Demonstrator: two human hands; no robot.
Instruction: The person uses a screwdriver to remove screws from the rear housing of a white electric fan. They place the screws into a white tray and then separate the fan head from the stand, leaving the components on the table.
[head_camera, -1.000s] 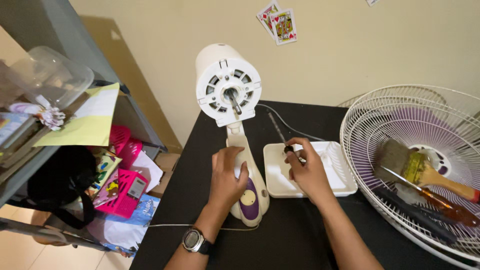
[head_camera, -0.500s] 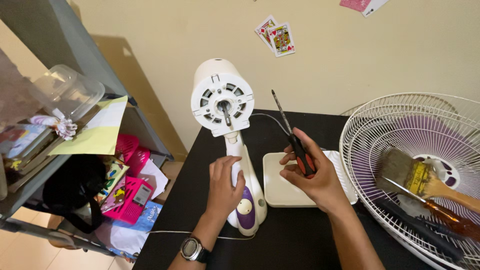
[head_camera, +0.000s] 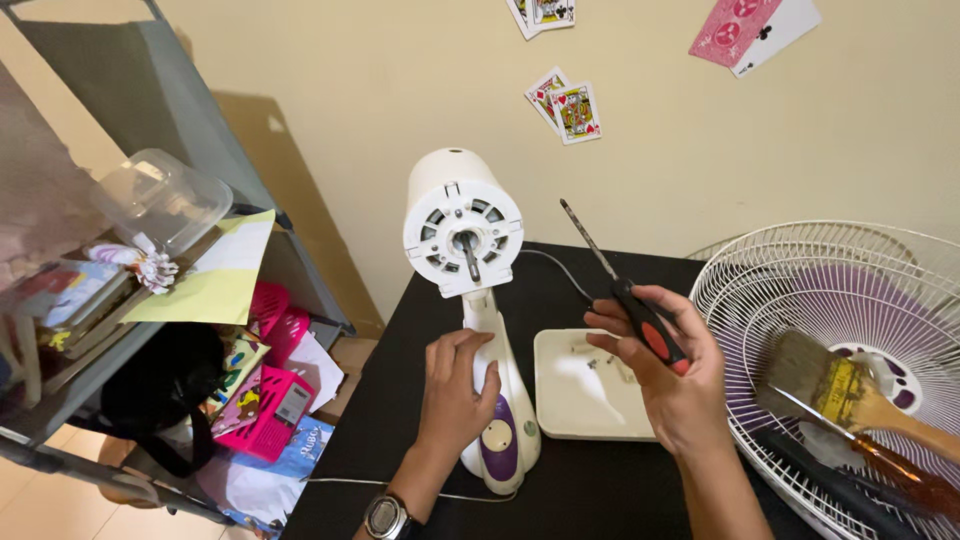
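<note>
- shelf (head_camera: 60, 390) at 9 o'clock, clear plastic tub (head_camera: 165, 198) and yellow paper (head_camera: 215, 270) on it, pink baskets (head_camera: 265, 385) below
- my left hand (head_camera: 455, 385) at 6 o'clock, wrapped closed around the white fan stand (head_camera: 497, 400), wristwatch (head_camera: 385, 517) on that wrist
- fan motor head (head_camera: 462, 225) up at 12 o'clock, shaft bare, facing me
- white tray (head_camera: 580, 400) just right of the stand on the black table (head_camera: 580, 490), small screws in it
- my right hand (head_camera: 670, 375) at 4 o'clock over the tray, gripping a screwdriver (head_camera: 625, 290), tip pointing to 11 o'clock
- fan grille (head_camera: 830, 300) at 3 o'clock, paintbrush (head_camera: 850, 385) lying in it
</note>
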